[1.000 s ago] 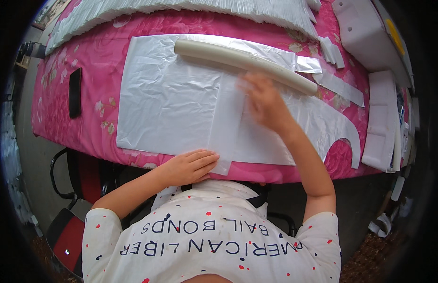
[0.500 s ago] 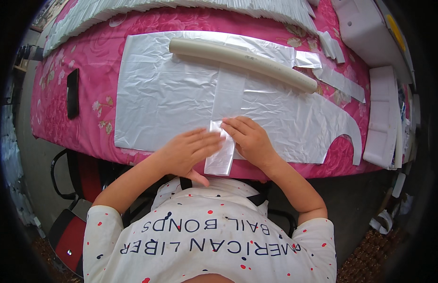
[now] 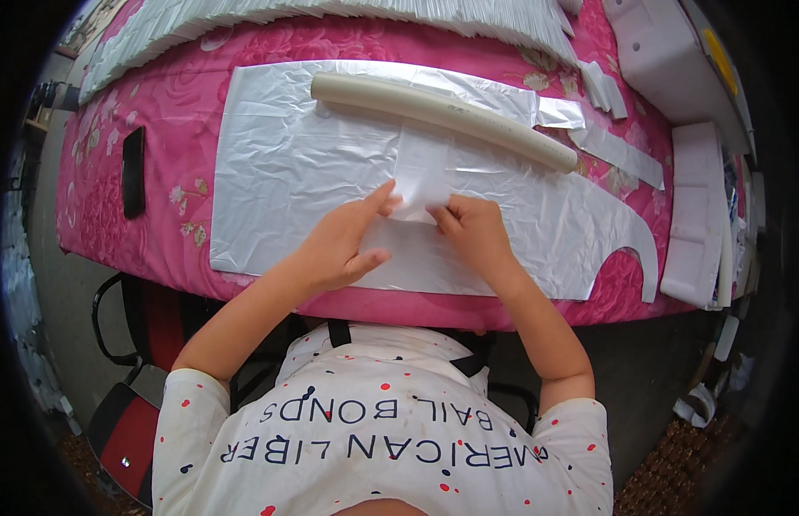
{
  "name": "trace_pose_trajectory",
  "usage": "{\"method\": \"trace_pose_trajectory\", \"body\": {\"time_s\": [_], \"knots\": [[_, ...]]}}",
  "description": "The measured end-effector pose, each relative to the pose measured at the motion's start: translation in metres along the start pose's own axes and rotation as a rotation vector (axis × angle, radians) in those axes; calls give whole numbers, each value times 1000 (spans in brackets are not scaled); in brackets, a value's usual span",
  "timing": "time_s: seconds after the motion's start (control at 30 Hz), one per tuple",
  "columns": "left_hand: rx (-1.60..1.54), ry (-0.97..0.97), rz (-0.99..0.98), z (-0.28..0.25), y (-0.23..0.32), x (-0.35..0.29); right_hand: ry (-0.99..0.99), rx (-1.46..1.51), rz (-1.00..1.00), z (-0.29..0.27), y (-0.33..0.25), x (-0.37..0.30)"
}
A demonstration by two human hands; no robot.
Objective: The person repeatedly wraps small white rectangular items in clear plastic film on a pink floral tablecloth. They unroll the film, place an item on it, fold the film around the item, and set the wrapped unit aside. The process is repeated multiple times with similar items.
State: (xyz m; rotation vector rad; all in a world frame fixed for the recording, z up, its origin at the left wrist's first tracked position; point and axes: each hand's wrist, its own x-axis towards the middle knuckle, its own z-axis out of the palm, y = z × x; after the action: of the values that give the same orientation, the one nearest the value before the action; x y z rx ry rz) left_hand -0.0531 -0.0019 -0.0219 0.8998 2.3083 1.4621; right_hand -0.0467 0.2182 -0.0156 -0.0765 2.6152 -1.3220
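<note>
A thin, shiny white plastic sheet, cut with a curved end like an apron, lies flat and wrinkled before me. Across its middle runs a smooth strip of the same film. My right hand pinches the right side of the strip's near end between thumb and fingers. Beside the strip's left edge, my left hand has its thumb apart and fingers stretched toward the film, gripping nothing. A long beige plastic pipe rests across the far part of the sheet and lies over the strip's far end.
The table has a pink flowered cloth. A black phone lies at left. Along the far edge stretches a row of folded white film. White foam boxes stand at right. A red and black chair is below left.
The strip's near end, which hung toward the table edge, is now folded back over the sheet. Both hands moved away from me with it; my left thumb and fingers are further apart.
</note>
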Motion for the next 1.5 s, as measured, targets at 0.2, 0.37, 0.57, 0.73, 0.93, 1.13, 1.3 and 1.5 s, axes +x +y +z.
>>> {"method": "trace_pose_trajectory", "body": {"time_s": [0.2,0.37,0.57,0.73,0.93,1.13,1.3,1.5], "knots": [[484,48,136,19,4,5,-178,220,349,-10,-4,29],[677,-26,19,46,0,8,-223,212,428,-12,-1,34],[762,-20,13,44,-2,15,148,-182,25,2,-5,6],[820,80,84,43,-2,27,236,-611,-648,4,26,7],[864,161,170,36,-11,36,50,-449,-679,-11,22,27],[673,22,184,22,-5,32,63,-368,-728,-15,29,30],[638,25,396,26,3,-7,44,-339,-815,0,25,-4],[599,14,329,27,-3,-18,36,-261,-739,8,19,-25]]}}
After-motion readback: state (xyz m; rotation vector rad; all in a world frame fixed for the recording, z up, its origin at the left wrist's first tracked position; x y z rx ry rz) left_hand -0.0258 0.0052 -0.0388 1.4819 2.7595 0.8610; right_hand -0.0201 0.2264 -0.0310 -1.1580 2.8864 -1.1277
